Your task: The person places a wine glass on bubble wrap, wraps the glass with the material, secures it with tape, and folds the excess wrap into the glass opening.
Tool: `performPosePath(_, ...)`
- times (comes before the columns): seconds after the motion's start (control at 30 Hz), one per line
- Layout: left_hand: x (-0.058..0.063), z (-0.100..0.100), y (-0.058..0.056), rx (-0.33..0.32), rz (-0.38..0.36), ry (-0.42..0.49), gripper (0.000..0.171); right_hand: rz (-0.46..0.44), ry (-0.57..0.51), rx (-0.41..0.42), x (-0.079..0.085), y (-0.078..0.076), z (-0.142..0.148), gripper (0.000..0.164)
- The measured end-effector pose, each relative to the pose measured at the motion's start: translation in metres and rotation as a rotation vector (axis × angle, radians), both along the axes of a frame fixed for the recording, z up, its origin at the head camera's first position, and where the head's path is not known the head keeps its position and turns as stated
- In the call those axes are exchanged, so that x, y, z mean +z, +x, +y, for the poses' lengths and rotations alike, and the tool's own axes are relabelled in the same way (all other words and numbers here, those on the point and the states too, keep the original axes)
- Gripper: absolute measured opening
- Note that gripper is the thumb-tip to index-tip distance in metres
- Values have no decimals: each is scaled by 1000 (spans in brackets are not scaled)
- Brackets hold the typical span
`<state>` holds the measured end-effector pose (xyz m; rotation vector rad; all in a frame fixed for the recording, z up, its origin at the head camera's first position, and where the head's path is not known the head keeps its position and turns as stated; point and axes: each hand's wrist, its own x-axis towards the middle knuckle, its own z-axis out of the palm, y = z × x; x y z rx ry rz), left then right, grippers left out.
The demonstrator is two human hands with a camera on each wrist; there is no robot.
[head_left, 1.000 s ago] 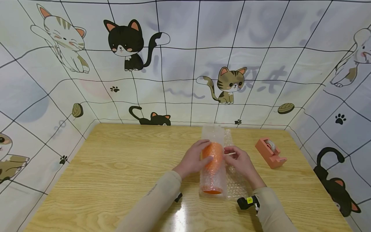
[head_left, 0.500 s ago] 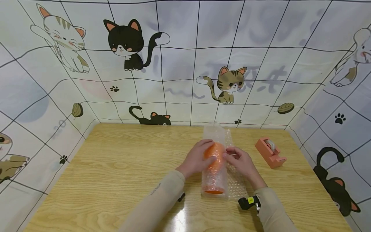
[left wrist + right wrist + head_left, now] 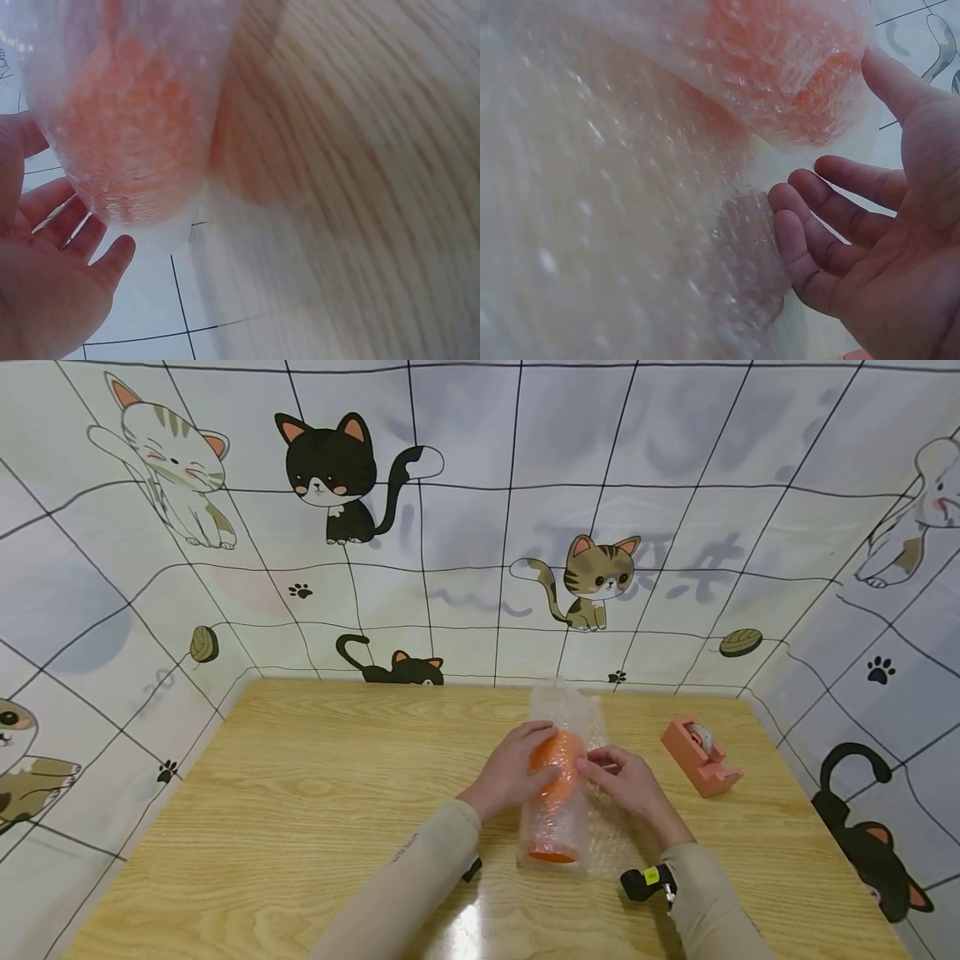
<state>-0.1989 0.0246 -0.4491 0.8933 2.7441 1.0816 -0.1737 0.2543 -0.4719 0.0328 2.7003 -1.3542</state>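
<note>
A long orange object (image 3: 558, 789), roughly cylindrical, lies on the table inside a layer of clear bubble wrap (image 3: 558, 702). Its kind is blurred by the bubbles; a round orange end faces me. My left hand (image 3: 512, 774) holds its left side, thumb on top and fingers over the far end. In the left wrist view the fingers (image 3: 79, 225) bend around the wrapped end. My right hand (image 3: 626, 785) is at the right side, thumb touching the wrap. The right wrist view shows its fingers (image 3: 840, 202) loosely bent, tips against the loose flap of bubble wrap (image 3: 630, 225).
A coral-pink tape dispenser (image 3: 701, 756) with a roll of clear tape stands right of my right hand. The wood-grain table (image 3: 337, 777) ends at a cat-printed cloth backdrop (image 3: 465, 527) behind and at both sides. Bubble wrap extends to the right under my right hand.
Both hands and the wrapped object have shifted slightly to the right. The hold looks the same, and the tape dispenser stays in place.
</note>
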Motion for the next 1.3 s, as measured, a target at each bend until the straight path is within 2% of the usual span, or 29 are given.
performPosePath(0.17,2,0,1,-12,-41,20,57,-65,-28,1,1,1,0,60)
performPosePath(0.3,3,1,2,-18,-65,22,57,-79,-44,2,0,1,0,59)
performPosePath(0.73,1,4,4,-7,-35,13,56,-101,-125,25,0,0,3,56)
performPosePath(1.1,4,4,6,15,-38,-9,56,-79,-70,9,0,2,1,56)
performPosePath(1.3,2,4,7,27,-13,-5,57,-55,-81,12,-1,2,1,55)
